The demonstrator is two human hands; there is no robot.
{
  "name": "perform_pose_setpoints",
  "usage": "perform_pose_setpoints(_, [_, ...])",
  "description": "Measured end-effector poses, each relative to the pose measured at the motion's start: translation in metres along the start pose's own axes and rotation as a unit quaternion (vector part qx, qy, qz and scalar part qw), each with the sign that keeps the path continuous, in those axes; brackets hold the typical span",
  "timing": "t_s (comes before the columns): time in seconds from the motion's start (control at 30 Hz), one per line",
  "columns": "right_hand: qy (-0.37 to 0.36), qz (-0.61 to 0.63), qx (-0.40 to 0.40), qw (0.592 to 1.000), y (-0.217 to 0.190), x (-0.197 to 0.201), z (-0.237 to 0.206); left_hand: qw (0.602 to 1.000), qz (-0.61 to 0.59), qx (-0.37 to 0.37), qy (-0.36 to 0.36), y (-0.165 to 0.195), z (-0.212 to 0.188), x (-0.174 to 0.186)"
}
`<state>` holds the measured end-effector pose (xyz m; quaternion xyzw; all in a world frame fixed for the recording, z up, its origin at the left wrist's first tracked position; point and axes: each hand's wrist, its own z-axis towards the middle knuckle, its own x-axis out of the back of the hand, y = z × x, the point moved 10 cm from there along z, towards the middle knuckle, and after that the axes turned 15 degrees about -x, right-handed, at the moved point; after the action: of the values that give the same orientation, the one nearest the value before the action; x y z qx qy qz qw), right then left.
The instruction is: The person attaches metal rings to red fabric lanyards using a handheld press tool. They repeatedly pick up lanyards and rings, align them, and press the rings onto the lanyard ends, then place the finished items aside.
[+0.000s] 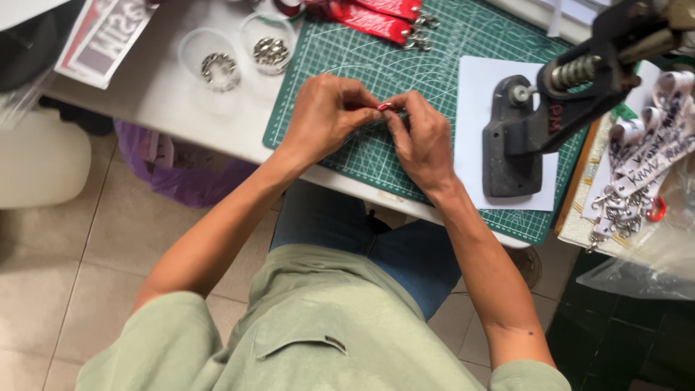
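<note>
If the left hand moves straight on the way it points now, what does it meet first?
The left hand points toward the right hand; it would likely meet those fingers first, at the small red piece.

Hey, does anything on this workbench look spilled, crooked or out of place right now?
Nothing stands out. Both hands, left hand and right hand, meet over the green cutting mat pinching a small red piece. The two clear cups stand upright, contents inside, and the hand press sits squarely on its white sheet.
</note>
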<state>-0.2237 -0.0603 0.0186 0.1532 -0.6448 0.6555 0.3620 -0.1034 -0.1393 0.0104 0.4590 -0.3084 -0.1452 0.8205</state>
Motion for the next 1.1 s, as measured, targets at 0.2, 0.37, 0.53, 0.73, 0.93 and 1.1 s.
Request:
perform_pose_setpoints(0.2, [-0.041,0.024,-0.032,0.998,0.009,0.003,0.002,0.998,-0.054,0.000,-0.034,-0.003,-0.001,0.000])
perform_pose_setpoints(0.37, [-0.089,0.027,-0.030,0.995,0.012,-0.006,0.001,0.993,-0.087,0.031,-0.074,-0.008,-0.004,-0.002])
perform_pose_setpoints(0.53, [-0.093,0.002,-0.005,0.996,0.013,-0.010,-0.001,0.990,-0.099,0.009,-0.103,-0.003,0.001,-0.008])
perform_pose_setpoints(0.73, [-0.116,0.027,-0.011,0.993,0.019,-0.012,-0.002,0.987,-0.117,0.024,-0.110,-0.007,-0.001,-0.009])
perform_pose_setpoints(0.93, [-0.160,0.099,-0.049,0.981,0.027,-0.015,-0.002,0.980,-0.149,0.016,-0.129,-0.003,0.000,-0.012])
perform_pose_setpoints(1.1, [-0.179,0.142,-0.083,0.970,0.032,-0.018,-0.003,0.975,-0.162,0.047,-0.142,-0.007,-0.002,-0.012])
